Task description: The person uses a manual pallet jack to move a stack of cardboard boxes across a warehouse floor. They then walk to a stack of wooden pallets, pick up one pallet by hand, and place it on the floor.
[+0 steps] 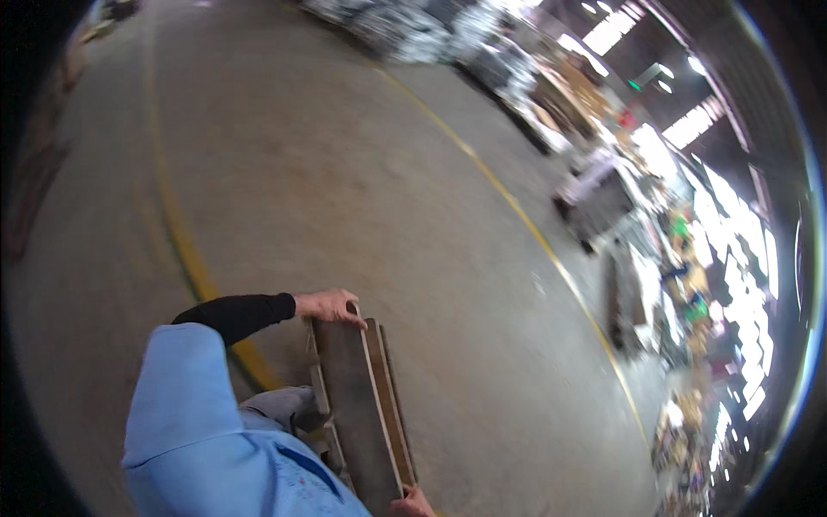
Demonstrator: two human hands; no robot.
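Several long, flat brown-grey boards point(349, 370) are carried close against my body, lying one against another with their ends a little staggered. My left hand point(332, 306), coming out of a black sleeve, grips the far end of the boards, its fingers bent over the edge. At the bottom of the picture my right hand point(413, 504) shows only in part, closed on the near end. My blue top point(224, 431) and part of a grey trouser leg point(289, 405) appear beside the boards.
Grey concrete floor point(345, 172) stretches ahead, with a yellow line point(185, 241) on the left and another yellow line point(517, 207) on the right. Wrapped pallet loads point(405, 34) stand at the top, and stacked goods point(603, 202) line the right side.
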